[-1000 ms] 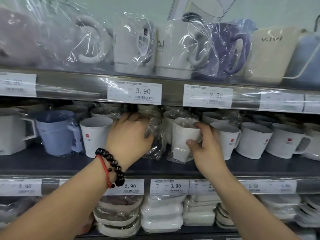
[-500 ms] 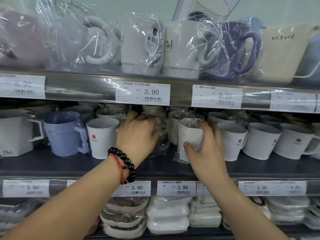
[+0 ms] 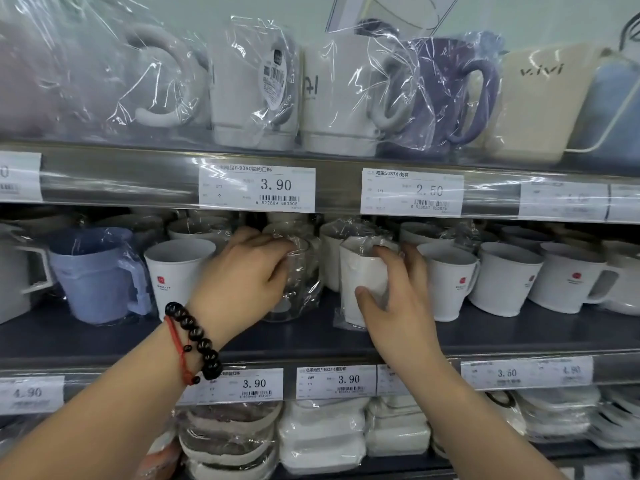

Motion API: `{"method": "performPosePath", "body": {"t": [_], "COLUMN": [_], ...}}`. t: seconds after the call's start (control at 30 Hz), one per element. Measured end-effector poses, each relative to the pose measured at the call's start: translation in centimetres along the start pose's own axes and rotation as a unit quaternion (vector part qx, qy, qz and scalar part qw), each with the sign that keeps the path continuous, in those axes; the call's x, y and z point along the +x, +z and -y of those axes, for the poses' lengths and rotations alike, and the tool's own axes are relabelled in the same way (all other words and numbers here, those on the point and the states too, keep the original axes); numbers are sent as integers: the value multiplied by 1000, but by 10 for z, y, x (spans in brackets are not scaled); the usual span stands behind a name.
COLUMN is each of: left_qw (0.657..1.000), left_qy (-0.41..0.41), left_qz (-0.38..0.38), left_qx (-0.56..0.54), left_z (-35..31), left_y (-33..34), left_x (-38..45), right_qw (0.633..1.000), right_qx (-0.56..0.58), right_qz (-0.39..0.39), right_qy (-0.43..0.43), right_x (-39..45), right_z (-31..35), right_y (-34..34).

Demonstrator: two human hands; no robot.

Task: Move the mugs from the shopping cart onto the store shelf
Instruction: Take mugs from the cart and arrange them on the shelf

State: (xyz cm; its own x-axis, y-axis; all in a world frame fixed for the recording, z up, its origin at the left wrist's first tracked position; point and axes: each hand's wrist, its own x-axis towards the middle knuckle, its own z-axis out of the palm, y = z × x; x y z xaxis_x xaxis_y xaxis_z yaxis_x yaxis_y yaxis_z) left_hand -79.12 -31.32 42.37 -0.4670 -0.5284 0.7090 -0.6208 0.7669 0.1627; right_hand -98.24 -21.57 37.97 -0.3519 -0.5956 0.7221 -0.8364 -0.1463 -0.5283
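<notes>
Both hands of the person reach onto the middle shelf [image 3: 104, 341] of the store rack. The left hand [image 3: 242, 275], with a bracelet of dark beads [image 3: 197, 344] and a red string on the wrist, holds a clear glass mug [image 3: 294, 282] wrapped in thin plastic; its fingers curl around the side of the mug near the rim. This mug stands upright on the shelf, with the opening up and its long axis vertical; where its handle points I cannot tell. The right hand [image 3: 398, 299] grips a white mug [image 3: 360, 271], also in a plastic wrap, with the thumb low on the front wall and the other fingers bent over the rim. The white mug is upright too, mouth up, base on the shelf, and it stands just beside the glass mug, on its right. To the left of the hands stand a white mug with a red logo [image 3: 173, 268] and a blue mug [image 3: 93, 271] in plastic, whose handle points right. To the right stands a row of white mugs [image 3: 502, 278] with red logos. Price tags [image 3: 256, 188] hang on the shelf edges.
</notes>
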Motion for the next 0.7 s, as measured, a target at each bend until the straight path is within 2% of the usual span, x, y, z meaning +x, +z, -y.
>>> {"method": "performPosePath", "body": {"t": [0.1,0.23,0.37,0.53,0.7], "left_qw": [1000,998,991,996,996], "left_qy": [6,-24,-20,-28,8], "left_qz": [2,-56,-117,-76,-87], "left_qx": [-25,-23,-59,-27,-35], "left_z": [-8,-13,-4,3,8], "left_y": [-1,3,4,8,11], "left_x": [1,-1,-9,-15,-11], "right_qw": [1000,1000,1000,1000,1000], "right_qx": [2,-2,-6,-14,-21], "right_qz": [-4,-14,-11,-14,-14], "right_qy": [0,-6,-2,-5,-2], "right_x": [-1,-1,-3,-3,-4], "right_z": [-1,0,-1,-1,0], "right_y": [2,3,3,4,4]}}
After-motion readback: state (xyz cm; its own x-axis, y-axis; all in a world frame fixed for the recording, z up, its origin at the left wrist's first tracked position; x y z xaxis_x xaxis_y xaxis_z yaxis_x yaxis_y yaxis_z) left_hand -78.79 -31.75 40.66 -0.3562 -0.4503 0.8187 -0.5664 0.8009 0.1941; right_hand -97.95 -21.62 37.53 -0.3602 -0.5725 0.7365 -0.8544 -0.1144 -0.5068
